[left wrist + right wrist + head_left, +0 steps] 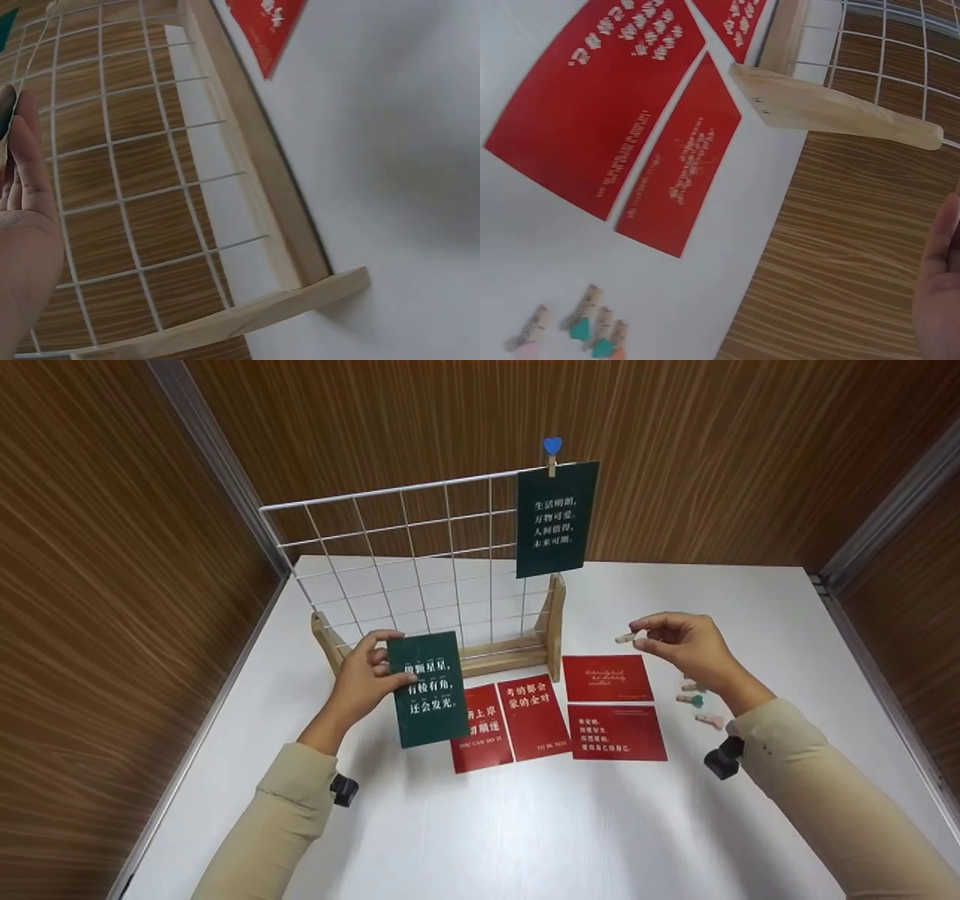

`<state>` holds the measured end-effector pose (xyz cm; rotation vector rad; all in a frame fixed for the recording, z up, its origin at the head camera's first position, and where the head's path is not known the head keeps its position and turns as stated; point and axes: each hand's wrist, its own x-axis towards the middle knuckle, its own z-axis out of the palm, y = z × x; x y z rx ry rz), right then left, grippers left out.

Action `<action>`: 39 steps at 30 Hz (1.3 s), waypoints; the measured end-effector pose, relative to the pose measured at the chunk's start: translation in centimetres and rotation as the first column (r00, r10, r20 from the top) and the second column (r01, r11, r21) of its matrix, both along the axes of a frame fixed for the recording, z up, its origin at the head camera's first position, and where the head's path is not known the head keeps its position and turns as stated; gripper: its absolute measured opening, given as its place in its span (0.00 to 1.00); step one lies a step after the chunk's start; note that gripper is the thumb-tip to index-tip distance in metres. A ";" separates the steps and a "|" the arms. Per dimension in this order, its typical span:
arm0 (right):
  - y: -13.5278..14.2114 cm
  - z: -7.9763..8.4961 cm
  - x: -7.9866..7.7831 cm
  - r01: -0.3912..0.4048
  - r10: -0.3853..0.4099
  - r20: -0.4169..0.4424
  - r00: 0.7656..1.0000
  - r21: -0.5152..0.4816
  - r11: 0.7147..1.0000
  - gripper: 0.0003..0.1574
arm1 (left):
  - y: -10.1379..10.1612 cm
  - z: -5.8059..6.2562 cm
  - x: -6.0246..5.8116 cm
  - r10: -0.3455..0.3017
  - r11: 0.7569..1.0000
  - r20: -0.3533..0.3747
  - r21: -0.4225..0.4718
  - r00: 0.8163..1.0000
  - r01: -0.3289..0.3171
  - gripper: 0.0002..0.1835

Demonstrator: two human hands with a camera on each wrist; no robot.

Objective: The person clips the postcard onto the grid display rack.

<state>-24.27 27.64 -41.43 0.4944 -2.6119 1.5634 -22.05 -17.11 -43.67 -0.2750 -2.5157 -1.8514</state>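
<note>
My left hand [369, 675] grips a dark green card [429, 690] with white lettering by its left edge, thumb in front. It is held up before a white wire grid rack [405, 547] with wooden feet. In the left wrist view the left hand [30, 217] shows at the left edge, and most of its card is cut off. On the right, my right hand [684, 645] pinches a small wooden clothespin [625, 637] above the table. The right wrist view catches only part of the right hand [939, 277], with the clothespin out of sight.
Another green card [556, 521] hangs at the rack's upper right under a blue heart clothespin [553, 454]. Several red cards [616, 733] lie in front of the rack. Loose clothespins [690, 700] with coloured ends lie right of them. Wood-patterned walls [750, 450] enclose the white table.
</note>
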 end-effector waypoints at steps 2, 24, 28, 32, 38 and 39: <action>-0.3 0.8 -0.2 -0.003 0.003 0.002 1.000 0.015 1.000 0.18 | 0.2 0.7 -0.2 -0.001 1.000 -0.012 -0.001 1.000 0.001 0.33; -3.7 7.3 -2.7 -0.103 0.109 -0.161 0.981 0.048 0.994 0.13 | 2.1 5.8 -2.4 -0.032 0.999 -0.169 -0.048 0.985 0.024 0.32; -4.5 8.1 -3.1 -0.117 0.127 -0.199 0.972 0.061 0.991 0.12 | 2.4 6.6 -2.8 -0.020 1.000 -0.181 -0.026 0.983 0.015 0.32; -5.3 9.1 -3.4 -0.114 0.129 -0.229 0.965 0.078 0.990 0.12 | 2.7 7.2 -3.1 -0.017 1.000 -0.189 -0.020 0.982 0.013 0.32; -6.6 10.5 -3.9 -0.109 0.130 -0.250 0.959 0.096 0.989 0.13 | 3.3 7.8 -3.5 -0.029 1.000 -0.224 -0.015 0.974 0.026 0.31; -6.8 10.8 -3.9 -0.109 0.130 -0.247 0.960 0.097 0.989 0.13 | 3.4 7.8 -3.5 -0.031 0.999 -0.229 -0.014 0.973 0.029 0.31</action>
